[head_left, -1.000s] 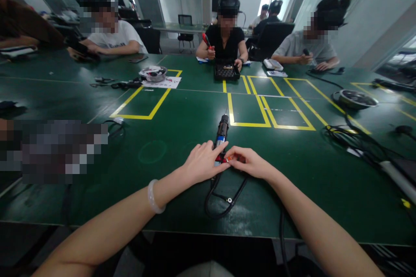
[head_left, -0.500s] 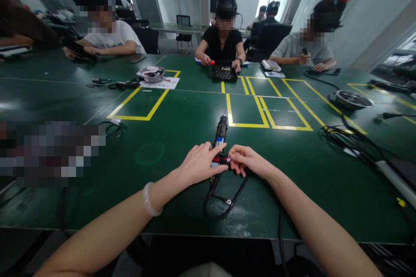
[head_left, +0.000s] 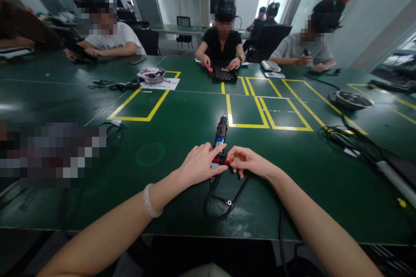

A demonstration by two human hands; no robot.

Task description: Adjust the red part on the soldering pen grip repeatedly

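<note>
A black pen-shaped power tool with a blue band lies on the green table, tip pointing away from me. Its black cable loops toward the near edge. My left hand rests on the tool's near end, fingers spread, forefinger laid along it. My right hand pinches a small red-orange part at the tool's base, fingers curled together. A pale bracelet circles my left wrist.
Yellow tape rectangles mark the tabletop. A tangle of black cables lies at the right, near a round metal dish. Three people sit along the far side; the middle one has a black tray. A bowl on paper sits at back left.
My hands stay at the tool's near end. The right fingers have shifted slightly on the small red part. Across the table, the middle person lowered a red-handled tool to the tabletop.
</note>
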